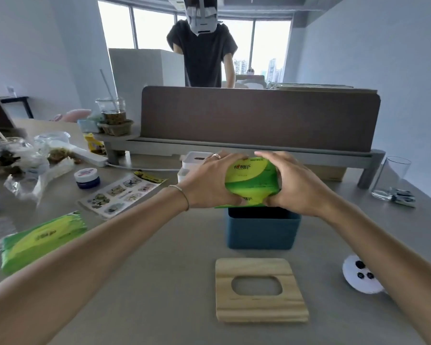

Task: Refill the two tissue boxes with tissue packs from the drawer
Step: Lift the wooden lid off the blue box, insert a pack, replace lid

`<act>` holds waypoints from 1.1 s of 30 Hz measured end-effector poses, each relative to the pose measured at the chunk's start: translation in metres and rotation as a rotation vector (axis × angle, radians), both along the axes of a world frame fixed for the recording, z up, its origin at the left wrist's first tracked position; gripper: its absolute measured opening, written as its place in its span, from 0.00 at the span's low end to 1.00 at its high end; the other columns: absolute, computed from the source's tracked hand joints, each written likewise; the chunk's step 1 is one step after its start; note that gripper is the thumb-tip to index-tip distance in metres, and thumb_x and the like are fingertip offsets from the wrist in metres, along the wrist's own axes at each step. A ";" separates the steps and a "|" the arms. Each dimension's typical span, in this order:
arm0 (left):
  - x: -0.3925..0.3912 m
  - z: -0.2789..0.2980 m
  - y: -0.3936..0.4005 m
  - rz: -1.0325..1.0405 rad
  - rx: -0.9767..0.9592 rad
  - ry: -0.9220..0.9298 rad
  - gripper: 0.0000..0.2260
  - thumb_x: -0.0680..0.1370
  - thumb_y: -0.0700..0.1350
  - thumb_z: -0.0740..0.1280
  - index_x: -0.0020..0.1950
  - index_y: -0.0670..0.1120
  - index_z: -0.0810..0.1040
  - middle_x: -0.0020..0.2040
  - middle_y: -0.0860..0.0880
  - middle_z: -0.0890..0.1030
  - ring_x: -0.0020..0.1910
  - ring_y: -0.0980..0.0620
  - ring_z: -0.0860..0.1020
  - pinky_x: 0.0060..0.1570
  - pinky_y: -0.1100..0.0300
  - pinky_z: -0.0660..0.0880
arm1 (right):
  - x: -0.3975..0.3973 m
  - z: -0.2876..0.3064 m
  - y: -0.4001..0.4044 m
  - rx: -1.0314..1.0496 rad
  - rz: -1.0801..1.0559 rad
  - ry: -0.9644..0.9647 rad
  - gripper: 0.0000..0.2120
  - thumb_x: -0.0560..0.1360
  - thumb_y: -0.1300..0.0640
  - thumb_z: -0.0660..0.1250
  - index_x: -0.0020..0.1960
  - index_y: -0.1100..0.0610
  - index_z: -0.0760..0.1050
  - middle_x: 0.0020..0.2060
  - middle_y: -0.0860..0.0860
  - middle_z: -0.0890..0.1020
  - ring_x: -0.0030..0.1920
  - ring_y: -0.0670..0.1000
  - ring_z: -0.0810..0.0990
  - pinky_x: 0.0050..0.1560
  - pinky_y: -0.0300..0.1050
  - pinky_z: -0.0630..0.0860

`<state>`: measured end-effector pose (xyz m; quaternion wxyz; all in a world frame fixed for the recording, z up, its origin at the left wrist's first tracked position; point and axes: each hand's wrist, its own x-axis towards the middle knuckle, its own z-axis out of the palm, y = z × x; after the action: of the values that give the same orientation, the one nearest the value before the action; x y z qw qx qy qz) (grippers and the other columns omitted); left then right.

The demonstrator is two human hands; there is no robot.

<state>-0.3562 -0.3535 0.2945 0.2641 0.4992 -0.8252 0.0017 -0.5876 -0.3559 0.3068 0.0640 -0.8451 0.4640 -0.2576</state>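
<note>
I hold a green tissue pack (250,181) with both hands just above the open blue tissue box (263,230) in the middle of the desk. My left hand (209,181) grips its left side and my right hand (291,183) grips its right side. The box's wooden lid (260,290), with an oval slot, lies flat on the desk in front of the box. A second green tissue pack (41,241) lies at the left. A white tissue box (193,161) stands behind my left hand, partly hidden.
Sticker sheet (121,194), a small blue jar (87,179) and plastic food bags (28,160) crowd the left of the desk. A glass (390,178) stands at the right, a white panda-face item (361,276) near right. A brown divider (259,118) and a person stand behind.
</note>
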 end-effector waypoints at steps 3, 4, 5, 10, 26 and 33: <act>-0.017 -0.007 -0.005 -0.021 0.018 -0.024 0.44 0.66 0.61 0.79 0.78 0.58 0.64 0.68 0.52 0.73 0.65 0.51 0.70 0.62 0.59 0.67 | -0.016 -0.004 -0.003 0.006 -0.054 0.040 0.49 0.60 0.50 0.81 0.76 0.40 0.61 0.68 0.48 0.70 0.64 0.53 0.75 0.64 0.48 0.72; -0.022 -0.009 -0.007 -0.021 0.025 -0.032 0.44 0.65 0.62 0.78 0.78 0.58 0.63 0.67 0.52 0.73 0.64 0.50 0.71 0.64 0.54 0.70 | -0.020 -0.006 -0.004 0.014 -0.063 0.051 0.49 0.60 0.49 0.81 0.75 0.40 0.62 0.67 0.48 0.70 0.63 0.53 0.75 0.63 0.49 0.73; -0.024 -0.012 -0.008 -0.018 0.032 -0.042 0.44 0.65 0.63 0.77 0.77 0.59 0.63 0.66 0.53 0.73 0.64 0.50 0.71 0.64 0.50 0.72 | -0.023 -0.008 -0.005 0.029 -0.066 0.056 0.48 0.59 0.49 0.81 0.74 0.39 0.63 0.67 0.49 0.70 0.62 0.54 0.75 0.62 0.50 0.73; -0.029 -0.016 -0.015 -0.030 0.058 -0.061 0.44 0.66 0.66 0.75 0.78 0.59 0.62 0.69 0.52 0.72 0.66 0.49 0.71 0.64 0.46 0.73 | -0.035 -0.014 -0.009 0.050 -0.070 0.040 0.44 0.57 0.49 0.84 0.68 0.40 0.66 0.65 0.48 0.73 0.56 0.52 0.76 0.57 0.53 0.74; -0.024 -0.039 0.000 -0.063 0.222 -0.334 0.51 0.64 0.72 0.74 0.80 0.59 0.55 0.71 0.53 0.72 0.67 0.48 0.70 0.71 0.49 0.62 | -0.040 -0.031 -0.012 0.267 0.084 0.037 0.33 0.59 0.42 0.83 0.61 0.38 0.73 0.59 0.41 0.77 0.50 0.44 0.81 0.55 0.49 0.78; -0.018 -0.047 -0.007 -0.107 0.416 -0.268 0.41 0.70 0.64 0.75 0.78 0.59 0.62 0.61 0.55 0.75 0.57 0.52 0.74 0.56 0.55 0.73 | -0.033 -0.047 -0.014 0.322 0.095 0.159 0.25 0.68 0.32 0.73 0.61 0.41 0.76 0.54 0.43 0.77 0.52 0.43 0.77 0.50 0.44 0.74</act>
<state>-0.3742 -0.3603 0.2476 0.0436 0.4937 -0.8607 -0.1161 -0.6207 -0.3703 0.2602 0.1735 -0.8627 0.4624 -0.1089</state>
